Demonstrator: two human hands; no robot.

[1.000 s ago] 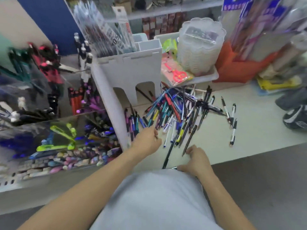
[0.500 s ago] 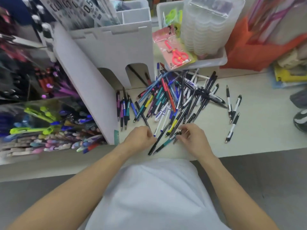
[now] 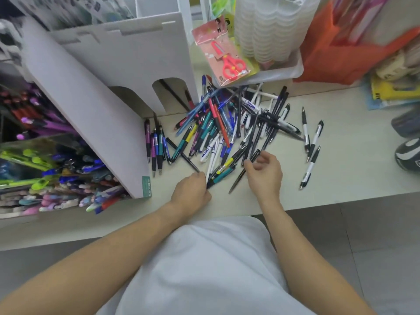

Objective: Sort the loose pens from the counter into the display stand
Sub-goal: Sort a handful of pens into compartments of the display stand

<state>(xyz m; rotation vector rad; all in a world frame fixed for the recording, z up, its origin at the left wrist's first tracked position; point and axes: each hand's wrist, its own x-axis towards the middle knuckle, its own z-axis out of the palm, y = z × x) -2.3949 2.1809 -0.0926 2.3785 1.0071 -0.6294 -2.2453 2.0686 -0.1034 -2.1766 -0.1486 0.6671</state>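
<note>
The display stand (image 3: pixel 95 105) rises left of the left hand (image 3: pixel 191 192), whose fingers grip several pens' ends. The pen pile (image 3: pixel 229 130) lies on the bench (image 3: pixel 352 169) beyond both hands. The right hand (image 3: pixel 263 171) fingers pinch a black pen.

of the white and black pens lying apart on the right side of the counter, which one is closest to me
The lowest white-and-black pen, lying tilted with its tip toward the counter's front edge. The other two lie farther back.

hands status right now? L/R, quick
Left hand: gripping a bunch of pens by their near ends.
Right hand: fingers curled, pinching a black pen in the pile.
</note>
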